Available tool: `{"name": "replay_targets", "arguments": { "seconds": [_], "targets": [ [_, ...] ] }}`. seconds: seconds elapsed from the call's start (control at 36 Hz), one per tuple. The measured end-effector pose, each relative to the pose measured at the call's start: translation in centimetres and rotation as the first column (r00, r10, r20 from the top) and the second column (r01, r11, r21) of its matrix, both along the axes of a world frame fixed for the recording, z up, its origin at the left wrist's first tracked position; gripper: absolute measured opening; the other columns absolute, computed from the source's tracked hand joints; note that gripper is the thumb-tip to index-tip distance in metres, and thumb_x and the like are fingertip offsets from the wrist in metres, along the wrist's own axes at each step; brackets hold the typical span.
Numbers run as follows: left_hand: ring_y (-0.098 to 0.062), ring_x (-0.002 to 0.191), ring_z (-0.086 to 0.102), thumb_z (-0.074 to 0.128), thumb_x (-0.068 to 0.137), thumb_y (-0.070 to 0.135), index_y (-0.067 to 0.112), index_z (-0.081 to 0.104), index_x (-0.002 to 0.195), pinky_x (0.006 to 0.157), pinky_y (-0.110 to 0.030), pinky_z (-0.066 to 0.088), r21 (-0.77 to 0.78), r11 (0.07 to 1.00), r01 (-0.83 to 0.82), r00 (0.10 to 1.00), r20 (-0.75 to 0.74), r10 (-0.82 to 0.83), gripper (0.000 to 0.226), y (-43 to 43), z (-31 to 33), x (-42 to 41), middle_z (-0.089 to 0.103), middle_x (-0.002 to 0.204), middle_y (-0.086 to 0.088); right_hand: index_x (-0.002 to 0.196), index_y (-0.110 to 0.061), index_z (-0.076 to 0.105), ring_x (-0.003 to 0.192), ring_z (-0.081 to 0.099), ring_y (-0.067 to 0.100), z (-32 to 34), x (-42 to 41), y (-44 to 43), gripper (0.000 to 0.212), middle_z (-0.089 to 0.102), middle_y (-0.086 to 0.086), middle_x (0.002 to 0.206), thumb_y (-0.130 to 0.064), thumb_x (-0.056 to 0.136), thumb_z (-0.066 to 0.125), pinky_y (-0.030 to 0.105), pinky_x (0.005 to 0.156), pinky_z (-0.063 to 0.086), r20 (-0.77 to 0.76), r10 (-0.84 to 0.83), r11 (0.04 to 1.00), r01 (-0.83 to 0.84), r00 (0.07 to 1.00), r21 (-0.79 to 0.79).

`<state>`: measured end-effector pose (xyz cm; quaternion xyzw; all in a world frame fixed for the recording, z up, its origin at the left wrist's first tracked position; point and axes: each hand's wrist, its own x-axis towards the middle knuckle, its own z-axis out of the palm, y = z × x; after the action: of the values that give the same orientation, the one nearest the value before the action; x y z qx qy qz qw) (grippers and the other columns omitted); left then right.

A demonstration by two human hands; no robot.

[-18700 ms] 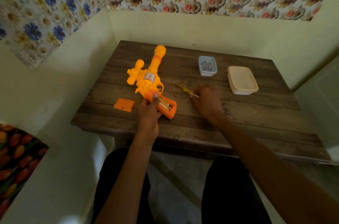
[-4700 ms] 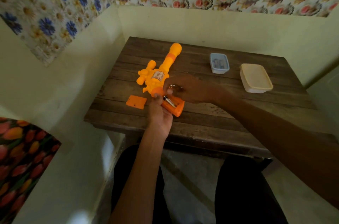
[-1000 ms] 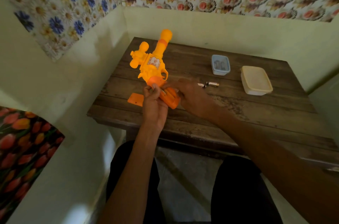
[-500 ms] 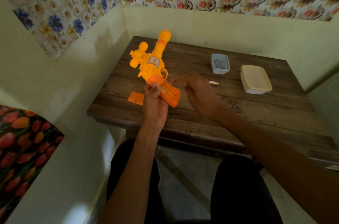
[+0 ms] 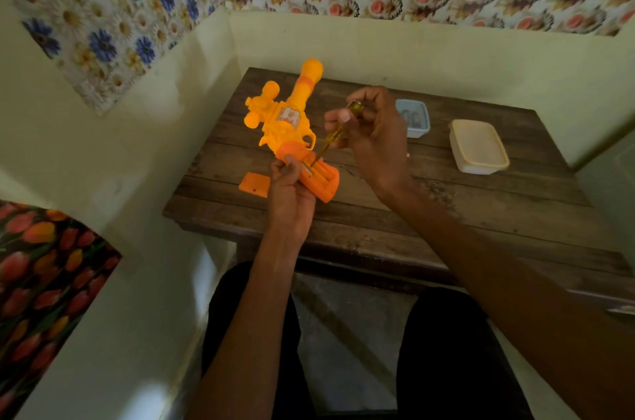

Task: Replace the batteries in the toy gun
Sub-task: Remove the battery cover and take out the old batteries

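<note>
The orange toy gun [image 5: 287, 120] is lifted off the wooden table [image 5: 446, 210], barrel pointing away. My left hand [image 5: 292, 192] grips its handle, where the battery compartment [image 5: 318, 175] lies uncovered. My right hand [image 5: 372, 130] holds a yellow-handled screwdriver [image 5: 335, 137], whose tip reaches down into the compartment. The orange battery cover [image 5: 255, 183] lies flat on the table just left of my left hand.
A small blue tub [image 5: 414, 118] holding batteries stands at the back of the table. A cream lidded box [image 5: 477, 146] sits to its right. Walls close in at the left and behind. My knees are under the table's near edge.
My right hand rose from the handle and now holds the screwdriver, its tip in the battery compartment. The loose battery seen on the table a moment ago is hidden behind that hand.
</note>
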<state>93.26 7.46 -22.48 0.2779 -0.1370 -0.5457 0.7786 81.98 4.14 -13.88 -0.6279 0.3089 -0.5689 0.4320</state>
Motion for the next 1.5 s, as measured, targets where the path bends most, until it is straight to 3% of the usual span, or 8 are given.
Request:
{"name": "replay_targets", "arguments": {
  "seconds": [0.39,0.72,0.89,0.97,1.06,1.11,1.39,1.5],
  "targets": [
    [-0.025,0.099,0.06,0.048,0.093,0.017,0.015,0.054,0.109,0.086,-0.037,0.055,-0.016,1.0,0.016,1.0,-0.014,-0.016,0.017,0.2,-0.1,0.4,0.063,0.109,-0.008,0.097,-0.022,0.046,0.08,0.071,0.025,-0.7,0.4,0.1,0.017,0.069,0.016,0.091,-0.007,0.094,0.055,0.04,0.061,0.058,-0.054,-0.007,0.996,0.002,0.999,-0.09],
    [-0.015,0.082,0.071,0.044,0.097,0.012,0.013,0.051,0.109,0.069,-0.033,0.058,-0.035,0.999,0.024,0.999,-0.031,-0.025,0.014,0.5,0.3,-0.1,0.066,0.101,-0.007,0.106,-0.001,0.048,0.07,0.068,0.02,-0.3,0.1,-0.2,0.011,0.069,0.011,0.08,-0.005,0.096,0.05,0.026,0.06,0.054,-0.204,-0.026,0.984,-0.01,0.979,-0.175],
    [-0.019,0.086,0.068,0.053,0.082,0.023,0.01,0.045,0.12,0.074,-0.033,0.058,-0.011,1.0,0.005,1.0,0.016,-0.005,0.041,0.5,0.3,-0.2,0.061,0.108,-0.011,0.105,-0.004,0.056,0.062,0.055,0.006,-0.1,-0.5,-0.9,0.017,0.057,-0.01,0.07,-0.016,0.101,0.044,0.028,0.059,0.046,-0.241,-0.14,0.965,0.078,0.96,-0.252],
    [-0.018,0.084,0.069,0.05,0.09,0.018,0.012,0.049,0.111,0.074,-0.032,0.058,-0.025,0.999,0.02,0.999,0.027,-0.019,0.022,0.3,0.2,-0.1,0.062,0.106,-0.01,0.098,-0.009,0.065,0.075,0.056,-0.004,-0.1,-1.1,-1.9,0.02,0.062,-0.014,0.085,-0.013,0.097,0.046,0.019,0.069,0.044,-0.489,-0.051,0.965,-0.083,0.871,-0.249],
    [-0.027,0.094,0.067,0.053,0.089,0.019,0.011,0.047,0.118,0.078,-0.037,0.057,-0.051,0.998,0.024,0.999,0.033,-0.023,0.03,0.3,0.3,-0.1,0.061,0.116,-0.015,0.101,-0.023,0.067,0.09,0.063,0.009,-1.6,-1.6,-2.4,0.024,0.07,-0.006,0.099,-0.02,0.091,0.045,0.036,0.081,0.051,-0.805,0.039,0.939,-0.297,0.592,-0.173],
    [-0.031,0.093,0.065,0.049,0.094,0.018,0.012,0.047,0.116,0.073,-0.037,0.057,-0.048,0.999,0.026,0.999,0.035,-0.024,0.023,0.4,0.5,-0.1,0.062,0.112,-0.014,0.106,-0.027,0.066,0.087,0.063,0.012,-2.8,-1.9,-2.3,0.027,0.069,-0.008,0.098,-0.02,0.089,0.046,0.04,0.077,0.051,-0.846,0.01,0.92,-0.337,0.532,-0.202],
    [-0.022,0.083,0.068,0.039,0.102,0.015,0.012,0.052,0.111,0.068,-0.035,0.057,-0.007,1.0,0.02,1.0,-0.006,-0.02,0.016,0.4,0.6,0.1,0.067,0.1,-0.01,0.114,-0.021,0.065,0.091,0.061,0.013,-3.7,-1.6,-1.1,0.03,0.068,-0.001,0.109,-0.021,0.09,0.046,0.031,0.077,0.049,-0.78,-0.02,0.857,-0.391,0.626,-0.335],
    [-0.023,0.081,0.066,0.037,0.103,0.014,0.012,0.05,0.108,0.062,-0.038,0.056,-0.009,0.999,0.033,0.999,-0.006,-0.033,0.014,0.6,0.8,0.2,0.063,0.097,-0.011,0.112,-0.019,0.065,0.089,0.057,0.01,-4.2,-2.1,-0.4,0.032,0.067,0.0,0.106,-0.026,0.092,0.041,0.019,0.072,0.037,-0.768,-0.056,0.856,-0.365,0.638,-0.366]
  ]
}}
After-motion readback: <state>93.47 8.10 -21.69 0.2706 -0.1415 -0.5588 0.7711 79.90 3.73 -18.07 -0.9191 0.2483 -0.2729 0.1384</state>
